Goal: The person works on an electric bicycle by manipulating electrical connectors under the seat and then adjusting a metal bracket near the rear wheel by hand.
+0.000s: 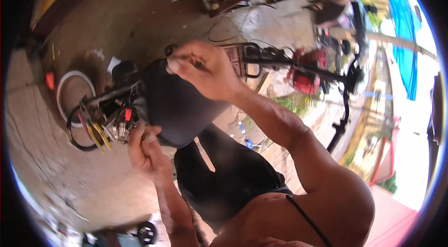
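Thumb and fingertips are drawn in toward each other on the person's right hand (205,67), raised over the far side of a black seat (182,107), and from where I stand I can't tell whether they are closed on anything. Much the same goes for the left hand (148,151), its fingers bent beside the near left corner of the seat; blur hides whether something is pinched there. That seat lies between the two hands, with the person's black trousers (228,163) on its near side. Just past the left hand I see a red piece (128,114) among bare metal parts, and yellow cables (99,135) dangling. Farther left, a pale ring (59,95) sits near the floor, while off to the right stand a red part (305,74) and a black handlebar (346,111).
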The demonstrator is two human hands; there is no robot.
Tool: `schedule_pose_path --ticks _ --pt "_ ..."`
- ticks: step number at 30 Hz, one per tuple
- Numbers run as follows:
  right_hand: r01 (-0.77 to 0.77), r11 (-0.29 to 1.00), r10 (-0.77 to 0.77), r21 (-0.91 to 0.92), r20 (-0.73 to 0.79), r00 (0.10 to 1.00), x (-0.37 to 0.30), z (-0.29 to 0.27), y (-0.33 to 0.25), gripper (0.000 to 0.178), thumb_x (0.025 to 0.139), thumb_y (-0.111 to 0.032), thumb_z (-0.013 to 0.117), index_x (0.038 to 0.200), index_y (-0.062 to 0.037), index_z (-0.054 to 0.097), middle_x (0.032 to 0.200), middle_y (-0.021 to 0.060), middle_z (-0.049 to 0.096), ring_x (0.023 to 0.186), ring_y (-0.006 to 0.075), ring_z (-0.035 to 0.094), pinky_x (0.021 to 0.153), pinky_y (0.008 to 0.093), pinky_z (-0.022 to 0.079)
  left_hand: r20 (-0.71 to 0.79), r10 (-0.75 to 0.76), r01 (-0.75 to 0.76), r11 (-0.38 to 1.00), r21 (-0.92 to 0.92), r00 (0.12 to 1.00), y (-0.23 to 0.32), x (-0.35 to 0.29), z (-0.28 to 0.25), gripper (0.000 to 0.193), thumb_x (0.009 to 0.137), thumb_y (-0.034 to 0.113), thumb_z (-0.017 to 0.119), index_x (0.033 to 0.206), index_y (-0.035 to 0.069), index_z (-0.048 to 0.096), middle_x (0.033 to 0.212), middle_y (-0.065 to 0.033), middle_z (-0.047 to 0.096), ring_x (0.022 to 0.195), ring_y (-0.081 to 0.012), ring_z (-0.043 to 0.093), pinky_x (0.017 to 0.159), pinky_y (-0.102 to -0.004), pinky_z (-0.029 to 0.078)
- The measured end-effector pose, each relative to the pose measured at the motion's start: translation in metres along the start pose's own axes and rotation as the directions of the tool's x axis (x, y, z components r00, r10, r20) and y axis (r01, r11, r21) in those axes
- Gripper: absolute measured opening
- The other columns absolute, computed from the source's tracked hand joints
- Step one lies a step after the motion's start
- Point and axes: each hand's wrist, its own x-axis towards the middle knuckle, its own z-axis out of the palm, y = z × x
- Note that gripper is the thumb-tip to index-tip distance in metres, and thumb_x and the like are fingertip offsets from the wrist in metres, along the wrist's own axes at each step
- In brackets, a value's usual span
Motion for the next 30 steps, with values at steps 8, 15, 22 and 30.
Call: schedule_pose_path --ticks 8,15,22,30 --pt "-0.424 0.906 0.412 -0.002 -0.238 0.880 -0.235 -0.100 0.045 0.031 0.098 -0.028 0.066 0.098 0.0027 0.069 0.086 0.0080 0.073 0.081 0.0145 0.068 0.075 0.0326 0.055 0.371 0.337 -0.497 0.673 0.548 0.865 -0.016 0.009 0.079 0.017 0.090 0.006 0.070 0.107 0.004 0.069 0.097 -0.0125 0.068 0.089 -0.0334 0.066 0.077 -0.0438 0.055" --pt "-0.734 0.646 0.678 -0.209 -0.284 0.678 -0.456 -0.143 0.161 0.029 0.089 -0.031 0.065 0.095 -0.0044 0.073 0.094 0.0128 0.071 0.089 0.0254 0.070 0.079 0.0387 0.054 0.431 0.435 -0.612 0.522 0.594 0.790 -0.014 0.002 0.085 0.018 0.092 0.008 0.066 0.109 0.005 0.068 0.101 -0.0133 0.067 0.093 -0.0351 0.064 0.081 -0.0464 0.053" --pt "-0.802 0.594 0.654 0.066 -0.621 0.433 -0.630 -0.304 0.252 0.022 0.096 -0.026 0.070 0.096 -0.0043 0.074 0.081 0.0054 0.075 0.070 0.0137 0.070 0.063 0.0331 0.056 0.464 0.443 -0.638 0.448 0.627 0.767 -0.010 -0.006 0.094 0.018 0.092 0.007 0.063 0.109 0.005 0.067 0.102 -0.0147 0.066 0.094 -0.0353 0.063 0.083 -0.0465 0.052" --pt "-0.679 0.649 0.121 -0.344 -0.833 0.539 -0.481 -0.552 0.134 0.037 0.092 -0.034 0.063 0.108 -0.0020 0.072 0.104 0.0193 0.074 0.099 0.0323 0.073 0.089 0.0410 0.055 0.389 0.181 -0.415 0.598 0.686 0.903 0.010 -0.024 0.098 0.025 0.092 0.010 0.067 0.116 0.002 0.067 0.100 -0.0152 0.065 0.088 -0.0294 0.068 0.081 -0.0380 0.055"
